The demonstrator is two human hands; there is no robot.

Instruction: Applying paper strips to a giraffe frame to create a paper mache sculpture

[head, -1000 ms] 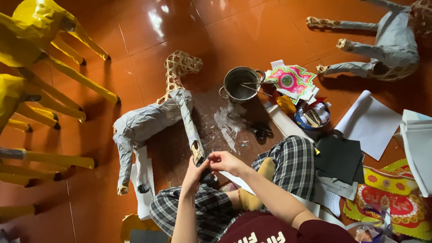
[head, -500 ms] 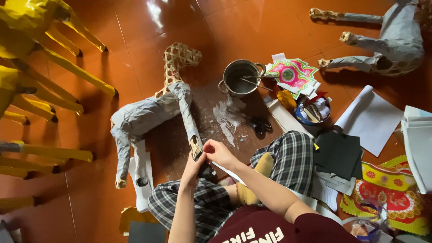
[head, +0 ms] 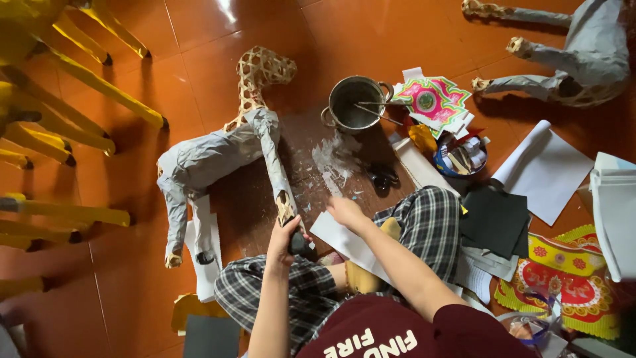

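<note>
The horse frame (head: 218,156) lies on its side on the floor (head: 199,40), just ahead of the person's knees. Grey paper covers its body and most of the legs; the woven head, neck and feet are still bare, so the covering looks about half done. Beside the frame's head stands the pot (head: 354,103). The paper sheet (head: 348,242) lies across the lap, near the frame's front leg. The left hand (head: 283,240) is wrapped around that leg's foot; the right hand (head: 344,212) pinches the sheet's edge.
</note>
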